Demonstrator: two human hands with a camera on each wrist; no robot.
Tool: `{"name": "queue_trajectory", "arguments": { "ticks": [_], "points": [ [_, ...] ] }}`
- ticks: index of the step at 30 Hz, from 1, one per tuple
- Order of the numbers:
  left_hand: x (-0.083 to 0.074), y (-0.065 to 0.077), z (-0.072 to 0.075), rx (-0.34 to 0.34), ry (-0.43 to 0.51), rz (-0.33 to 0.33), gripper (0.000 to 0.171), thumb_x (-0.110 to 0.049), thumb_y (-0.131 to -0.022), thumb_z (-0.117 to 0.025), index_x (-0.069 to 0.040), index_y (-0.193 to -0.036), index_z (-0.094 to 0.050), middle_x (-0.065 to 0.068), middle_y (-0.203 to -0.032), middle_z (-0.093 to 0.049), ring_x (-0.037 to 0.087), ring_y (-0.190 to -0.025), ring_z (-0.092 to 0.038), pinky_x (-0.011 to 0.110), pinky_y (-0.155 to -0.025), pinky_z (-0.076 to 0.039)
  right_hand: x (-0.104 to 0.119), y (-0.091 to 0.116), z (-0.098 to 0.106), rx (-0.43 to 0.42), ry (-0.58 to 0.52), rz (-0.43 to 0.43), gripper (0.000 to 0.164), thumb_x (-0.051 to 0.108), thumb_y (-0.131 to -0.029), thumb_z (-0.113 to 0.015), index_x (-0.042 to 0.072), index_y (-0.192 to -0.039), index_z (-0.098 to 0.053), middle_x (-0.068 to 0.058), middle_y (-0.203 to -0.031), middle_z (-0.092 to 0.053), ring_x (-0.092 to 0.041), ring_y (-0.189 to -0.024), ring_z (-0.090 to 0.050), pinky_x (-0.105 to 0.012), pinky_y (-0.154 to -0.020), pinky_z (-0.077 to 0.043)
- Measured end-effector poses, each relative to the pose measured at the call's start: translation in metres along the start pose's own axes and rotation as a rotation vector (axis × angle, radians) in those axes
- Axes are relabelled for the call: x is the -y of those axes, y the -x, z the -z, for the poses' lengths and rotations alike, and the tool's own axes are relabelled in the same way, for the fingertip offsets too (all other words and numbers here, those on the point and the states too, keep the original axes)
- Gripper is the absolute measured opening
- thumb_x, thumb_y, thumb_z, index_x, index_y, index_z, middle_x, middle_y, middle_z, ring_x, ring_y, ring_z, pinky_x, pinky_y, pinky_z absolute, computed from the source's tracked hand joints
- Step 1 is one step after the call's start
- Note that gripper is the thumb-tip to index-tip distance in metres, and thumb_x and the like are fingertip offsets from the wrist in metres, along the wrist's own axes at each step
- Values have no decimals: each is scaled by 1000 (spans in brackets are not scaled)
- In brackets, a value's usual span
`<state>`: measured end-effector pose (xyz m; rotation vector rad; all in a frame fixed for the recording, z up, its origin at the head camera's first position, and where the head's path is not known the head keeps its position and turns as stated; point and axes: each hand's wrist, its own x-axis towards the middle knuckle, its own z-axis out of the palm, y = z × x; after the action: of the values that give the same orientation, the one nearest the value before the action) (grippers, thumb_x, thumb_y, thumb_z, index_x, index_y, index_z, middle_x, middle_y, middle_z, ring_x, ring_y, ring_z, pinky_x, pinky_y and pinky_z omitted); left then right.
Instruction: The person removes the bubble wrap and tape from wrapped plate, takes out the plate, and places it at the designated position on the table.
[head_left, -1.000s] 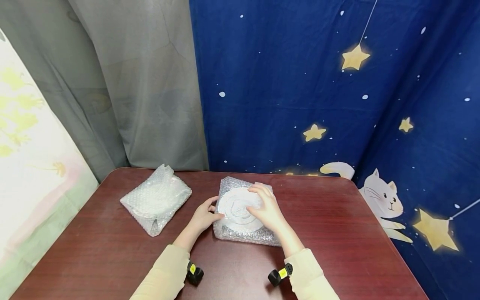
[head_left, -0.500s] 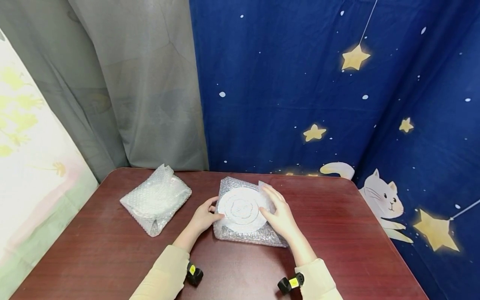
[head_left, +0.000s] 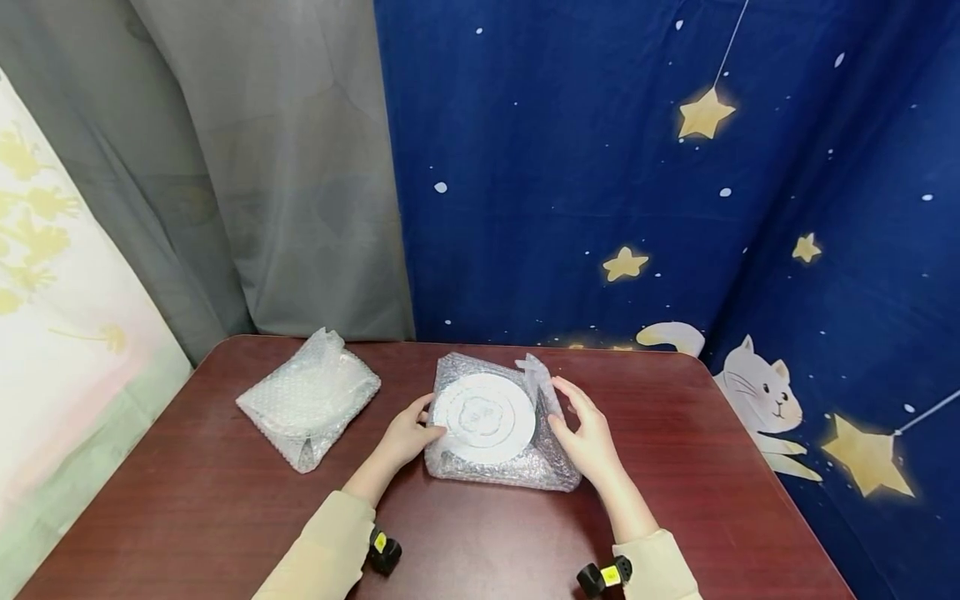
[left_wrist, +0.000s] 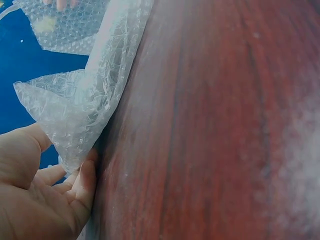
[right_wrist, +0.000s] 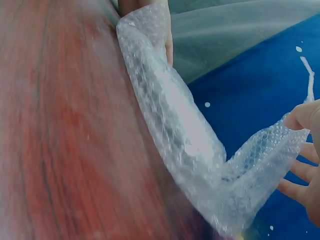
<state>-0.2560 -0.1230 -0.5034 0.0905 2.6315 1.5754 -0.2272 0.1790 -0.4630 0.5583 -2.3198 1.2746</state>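
Observation:
A white round plate point(head_left: 491, 446) with concentric rings lies on a sheet of bubble wrap point(head_left: 502, 477), in front of me on the table. My left hand point(head_left: 405, 435) grips the wrap's left edge, thumb on top at the plate's rim. In the left wrist view that hand point(left_wrist: 35, 195) pinches a folded corner of the bubble wrap point(left_wrist: 70, 115) between thumb and fingers. At the right, my right hand point(head_left: 588, 433) holds up a flap of the wrap. The right wrist view shows the flap point(right_wrist: 265, 150) standing raised between thumb and fingers of that hand point(right_wrist: 309, 165).
A second bubble-wrapped bundle point(head_left: 311, 400) lies to the left on the dark red wooden table point(head_left: 660, 467). Behind the table's far edge hang a grey curtain point(head_left: 300, 208) and a blue star-patterned curtain point(head_left: 525, 208).
My right hand has moved to the right off the plate, drawing the wrap's right flap up and outward and uncovering the plate. My left hand has stayed at the left edge.

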Motion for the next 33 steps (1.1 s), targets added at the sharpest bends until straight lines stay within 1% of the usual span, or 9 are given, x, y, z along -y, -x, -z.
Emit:
{"name": "queue_trajectory", "arguments": {
  "ticks": [5,9,15,19,21,25,26,28,33],
  "points": [
    [-1,1,2,12,-21,-7,67,-12,-83,-69,-1,-143,-41,13,-100,-58,20,-81,-55,37,-74,-47,-7,3,7,-45,1,-12,58,-10,-78,-68,4,-133,-54,-14,-131,-56,-30,-118,-53,-53,-87,-47],
    [-1,1,2,20,-47,-13,66,-14,-85,-68,0,-143,-40,13,-101,-58,22,-86,-55,38,-75,-47,-12,7,13,-77,15,-49,61,-11,-78,-69,5,-134,-52,-16,-126,-58,-30,-114,-55,-46,-85,-50],
    [-2,3,4,33,-54,-19,65,-17,-86,-66,1,-143,-40,12,-100,-56,22,-87,-52,39,-78,-44,-18,13,23,-115,36,-98,68,-11,-78,-69,7,-139,-46,-16,-129,-56,-26,-115,-55,-38,-84,-49],
    [-1,4,5,40,-39,-42,64,-17,-87,-66,3,-142,-40,10,-96,-54,19,-80,-51,36,-76,-43,-21,15,29,-150,22,-86,70,-13,-78,-69,5,-140,-44,-16,-131,-55,-27,-115,-54,-42,-83,-49],
    [-1,6,5,42,-27,-47,64,-18,-88,-65,3,-143,-40,9,-94,-53,17,-78,-50,34,-74,-43,-11,15,33,-166,21,-87,69,-15,-77,-68,1,-140,-44,-19,-131,-53,-31,-115,-54,-47,-83,-48],
    [-1,8,6,44,-18,-50,62,-18,-90,-65,2,-143,-40,8,-93,-53,18,-80,-49,33,-73,-42,-15,18,37,-185,53,-87,71,-14,-77,-69,4,-141,-44,-17,-135,-48,-28,-115,-53,-50,-82,-48],
    [-2,9,6,43,-19,-48,61,-19,-90,-64,2,-143,-40,7,-93,-53,18,-82,-48,33,-73,-42,-17,19,38,-188,63,-89,72,-15,-76,-69,5,-140,-45,-16,-136,-47,-28,-115,-52,-50,-82,-48],
    [-2,11,6,44,-18,-44,61,-21,-91,-64,1,-143,-40,8,-96,-54,19,-85,-49,34,-75,-42,-31,22,39,-187,92,-76,73,-13,-75,-71,8,-140,-46,-14,-139,-44,-27,-116,-51,-49,-81,-49],
    [-2,15,7,43,-27,-43,62,-29,-93,-62,0,-144,-41,11,-108,-59,21,-94,-53,38,-81,-45,-39,26,45,-160,179,-98,72,-11,-73,-74,6,-138,-48,-22,-145,-33,-37,-120,-46,-53,-86,-46]
  ]
}}
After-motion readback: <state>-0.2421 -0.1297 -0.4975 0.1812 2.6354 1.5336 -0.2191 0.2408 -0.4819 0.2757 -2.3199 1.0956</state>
